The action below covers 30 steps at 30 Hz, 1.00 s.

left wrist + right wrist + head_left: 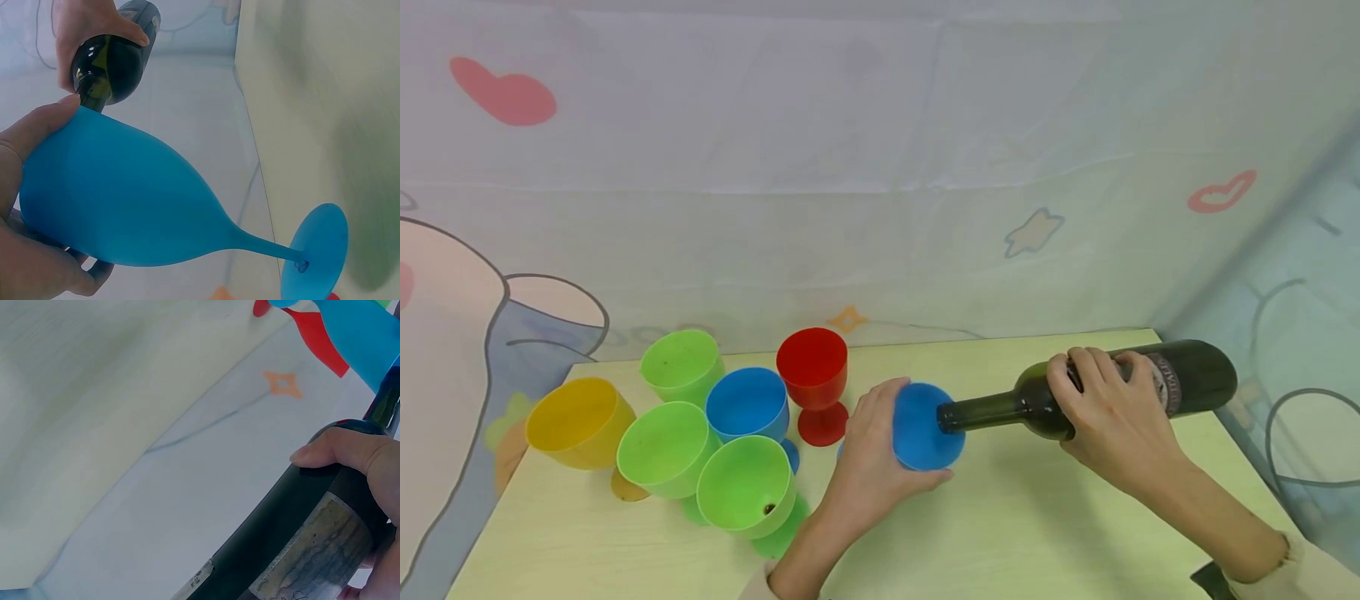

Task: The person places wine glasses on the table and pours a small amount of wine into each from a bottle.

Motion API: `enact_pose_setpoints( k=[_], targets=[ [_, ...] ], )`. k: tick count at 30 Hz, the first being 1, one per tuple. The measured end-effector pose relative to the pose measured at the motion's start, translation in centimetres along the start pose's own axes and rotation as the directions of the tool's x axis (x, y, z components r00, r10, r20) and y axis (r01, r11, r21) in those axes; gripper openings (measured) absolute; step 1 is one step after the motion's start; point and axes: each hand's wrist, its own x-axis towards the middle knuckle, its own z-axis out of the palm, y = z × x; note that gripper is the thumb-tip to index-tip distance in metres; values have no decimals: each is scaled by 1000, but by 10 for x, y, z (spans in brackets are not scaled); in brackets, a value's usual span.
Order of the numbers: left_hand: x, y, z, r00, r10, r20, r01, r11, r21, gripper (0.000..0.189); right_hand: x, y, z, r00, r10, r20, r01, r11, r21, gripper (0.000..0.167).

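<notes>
My left hand [880,454] grips a blue goblet [917,437] by its bowl, thumb on the near side, with the foot lifted off the table. In the left wrist view the goblet [137,194] leans, its stem and round foot pointing lower right. My right hand [1112,412] holds a dark green wine bottle [1206,379] around its body, tipped nearly level. The bottle's mouth lies at the goblet's opening, over the inside of the bowl. A label [319,556] shows below the right thumb in the right wrist view. Whether liquid flows cannot be seen.
Left of my hands stand a red goblet [814,367], another blue goblet [748,404], a yellow goblet [580,421] and three green goblets [745,487], close together. One green bowl has a small dark spot inside. A printed cloth [880,167] hangs behind the pale table [985,542].
</notes>
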Motion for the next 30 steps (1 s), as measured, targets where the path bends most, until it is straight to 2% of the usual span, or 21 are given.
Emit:
enact_pose_setpoints(
  k=[30],
  targets=[
    [1, 0, 0, 1000, 24, -7, -23, 999, 32, 85, 4, 4, -6, 999, -38, -32, 36, 999, -40, 67]
  ],
)
